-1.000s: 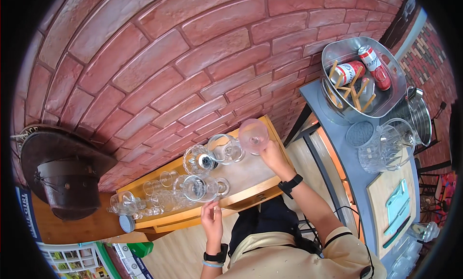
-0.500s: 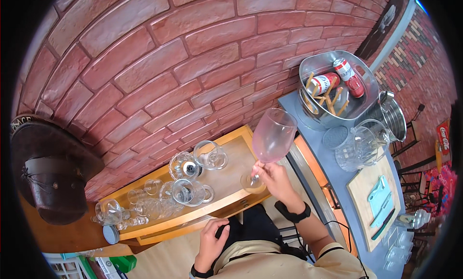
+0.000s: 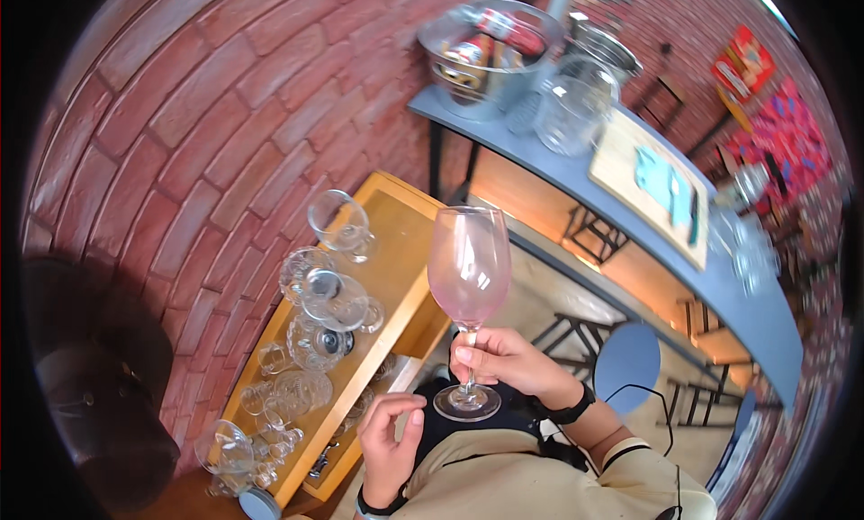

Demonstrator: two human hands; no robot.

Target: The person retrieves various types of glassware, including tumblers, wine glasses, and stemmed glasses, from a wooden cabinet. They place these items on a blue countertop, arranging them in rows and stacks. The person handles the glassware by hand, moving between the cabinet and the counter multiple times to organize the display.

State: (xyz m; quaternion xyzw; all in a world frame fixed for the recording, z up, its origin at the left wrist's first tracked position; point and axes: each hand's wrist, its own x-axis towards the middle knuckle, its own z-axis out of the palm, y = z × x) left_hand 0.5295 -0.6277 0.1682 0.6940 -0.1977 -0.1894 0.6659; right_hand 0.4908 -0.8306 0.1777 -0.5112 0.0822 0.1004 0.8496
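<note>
Right hand clamped by thumb and fingers on its stem, the pink wine glass is now held upright, having been brought from the front edge of the wooden tabletop and thus apparently freed for carrying. At its 7 o'clock, just beside the foot, the left hand is kept empty, thumb and fingers slightly apart. Clear glasses are grouped toward 8 to 10 o'clock, and a metal tub is seen near 12.

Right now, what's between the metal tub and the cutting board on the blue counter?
A large clear vessel, with a round grey disc nearer the tub, as the head view shows.
</note>
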